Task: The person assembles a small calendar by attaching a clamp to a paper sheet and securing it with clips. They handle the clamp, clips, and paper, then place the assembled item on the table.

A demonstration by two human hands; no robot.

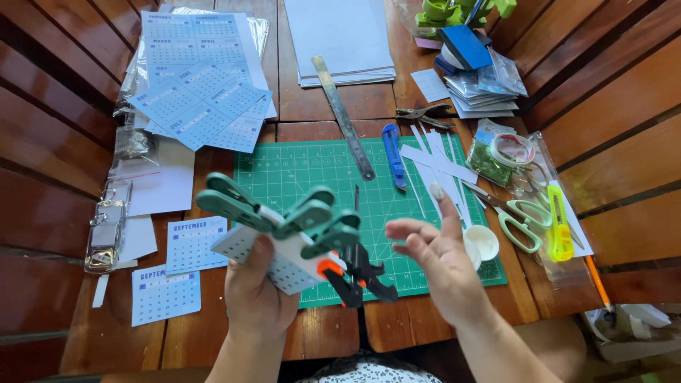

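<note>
My left hand point(254, 294) grips a small stack of pale blue calendar cards point(287, 264), held up above the green cutting mat point(298, 167). Several green spring clips point(273, 211) clamp the stack along its top edge, and a black-and-orange clamp point(355, 273) sits at its right corner. My right hand point(440, 255) hovers just right of the stack with fingers spread, holding nothing. Its index finger points toward white paper strips point(436, 167).
On the wooden table lie a steel ruler point(344, 117), blue utility knife point(394, 156), pliers point(424, 113), green-handled scissors point(518, 220), yellow cutter point(559, 223), a small white cup point(482, 241), loose calendar cards point(202, 96), a binder ring mechanism point(106, 230) and paper stacks point(347, 39).
</note>
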